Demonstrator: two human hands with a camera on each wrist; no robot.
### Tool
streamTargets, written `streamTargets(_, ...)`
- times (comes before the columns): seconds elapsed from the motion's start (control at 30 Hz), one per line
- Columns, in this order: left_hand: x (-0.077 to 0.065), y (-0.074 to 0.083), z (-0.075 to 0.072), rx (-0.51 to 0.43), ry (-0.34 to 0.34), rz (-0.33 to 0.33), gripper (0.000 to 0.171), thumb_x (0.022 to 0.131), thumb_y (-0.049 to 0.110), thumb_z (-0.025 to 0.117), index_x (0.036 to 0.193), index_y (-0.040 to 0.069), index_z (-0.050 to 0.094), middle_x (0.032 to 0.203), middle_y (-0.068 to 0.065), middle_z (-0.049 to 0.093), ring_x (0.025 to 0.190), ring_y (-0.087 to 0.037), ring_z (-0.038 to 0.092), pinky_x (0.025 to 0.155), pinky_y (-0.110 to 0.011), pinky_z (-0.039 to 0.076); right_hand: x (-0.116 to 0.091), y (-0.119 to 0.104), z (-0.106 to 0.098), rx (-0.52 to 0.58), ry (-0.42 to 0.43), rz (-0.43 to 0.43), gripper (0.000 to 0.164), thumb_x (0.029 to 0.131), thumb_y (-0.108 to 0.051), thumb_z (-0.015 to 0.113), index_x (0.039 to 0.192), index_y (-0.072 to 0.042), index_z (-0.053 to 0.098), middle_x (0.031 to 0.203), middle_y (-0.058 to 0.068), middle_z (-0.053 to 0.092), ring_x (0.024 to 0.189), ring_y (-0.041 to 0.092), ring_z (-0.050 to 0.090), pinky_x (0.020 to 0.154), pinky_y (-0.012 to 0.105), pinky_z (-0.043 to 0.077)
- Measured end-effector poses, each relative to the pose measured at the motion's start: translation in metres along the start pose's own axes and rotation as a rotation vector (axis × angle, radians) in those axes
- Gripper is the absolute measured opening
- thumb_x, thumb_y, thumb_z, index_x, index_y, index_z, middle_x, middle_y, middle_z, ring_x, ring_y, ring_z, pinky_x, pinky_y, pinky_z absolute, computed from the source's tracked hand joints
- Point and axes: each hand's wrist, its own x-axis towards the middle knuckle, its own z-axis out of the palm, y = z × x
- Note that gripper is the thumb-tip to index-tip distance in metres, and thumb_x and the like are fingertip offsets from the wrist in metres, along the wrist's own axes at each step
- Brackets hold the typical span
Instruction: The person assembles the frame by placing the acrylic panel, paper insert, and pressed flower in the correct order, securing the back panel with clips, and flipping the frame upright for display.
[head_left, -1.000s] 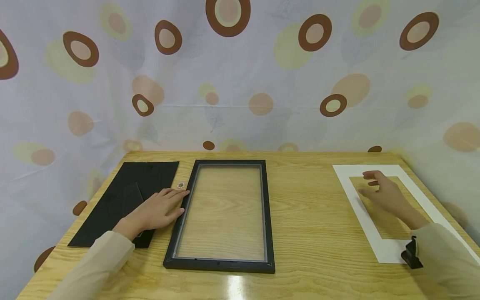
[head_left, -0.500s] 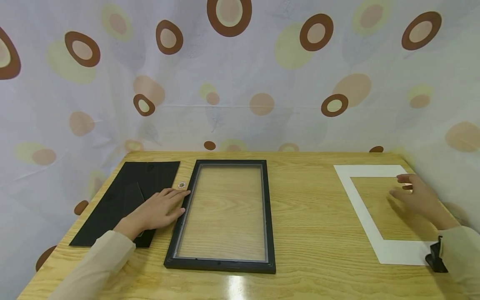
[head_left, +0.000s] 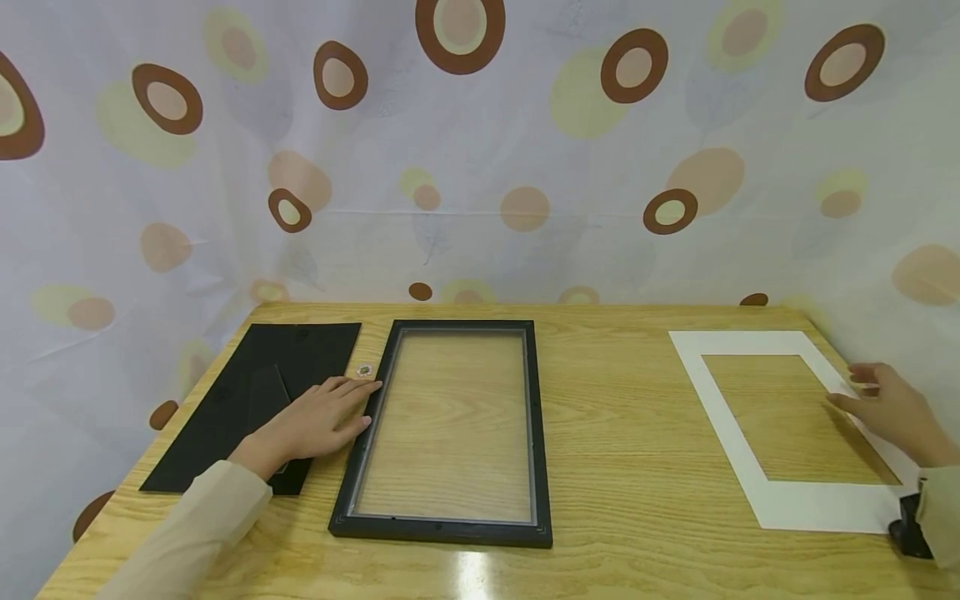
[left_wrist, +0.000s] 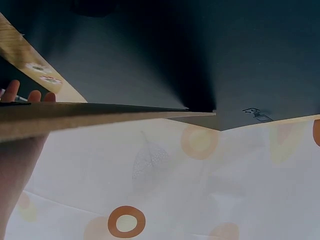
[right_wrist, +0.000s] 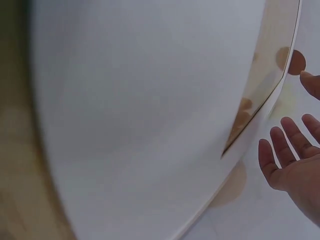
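Observation:
A black picture frame [head_left: 537, 417] with a clear pane lies flat on the table. My left hand [head_left: 315, 421] touches its left side with thumb and fingertips, fingers fairly straight. Partly under that hand is a black backing board [head_left: 217, 417] with an easel stand [head_left: 266, 396]; it fills much of the left wrist view. My right hand [head_left: 896, 417] hovers near the right side of a white picture mat [head_left: 832, 507] that has a rectangular opening. In the right wrist view, the right hand's fingers [right_wrist: 295, 142] are spread and loosely bent, holding nothing, apart from the mat.
A small flower-like spot [head_left: 364, 370] is on the wooden table [head_left: 615, 417] between the board and the frame. Patterned cloth [head_left: 480, 242] hangs behind the table and along both sides.
My right hand has moved rightward, from above the mat's opening to its right side. The left hand, the frame, the board and the mat have stayed in place.

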Motion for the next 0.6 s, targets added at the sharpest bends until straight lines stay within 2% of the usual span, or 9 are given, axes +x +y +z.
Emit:
streamTargets(0.27,0.0,0.0,0.0,-0.001,-0.001,0.001,0.055,0.094,0.044,0.043,0.142,0.018,0.035,0.144,-0.008,0.038,0.129,-0.033,0.035,0.099,-0.059,0.03,-0.006,0.009,-0.005,-0.037,-0.051,-0.016,0.075,0.091,-0.032,0.056,0.124,0.027,0.022,0.116,0.046,0.031,0.098,0.059,0.039,0.069,0.055,0.046)
streamTargets(0.4,0.0,0.0,0.0,-0.01,-0.002,0.002,0.055,0.094,0.043,0.044,0.142,0.018,0.035,0.144,-0.008,0.038,0.129,-0.033,0.035,0.099,-0.059,0.03,-0.007,0.011,-0.007,-0.037,-0.072,-0.014,0.075,0.09,-0.032,0.058,0.123,0.026,0.023,0.116,0.045,0.031,0.098,0.058,0.04,0.065,0.049,0.049)
streamTargets(0.6,0.0,0.0,0.0,-0.013,-0.002,0.001,0.055,0.094,0.043,0.044,0.142,0.017,0.035,0.144,-0.008,0.038,0.129,-0.034,0.035,0.099,-0.06,0.03,-0.006,0.017,-0.005,-0.025,-0.083,-0.01,0.072,0.09,-0.027,0.058,0.122,0.026,0.023,0.117,0.045,0.032,0.098,0.057,0.039,0.069,0.051,0.045)
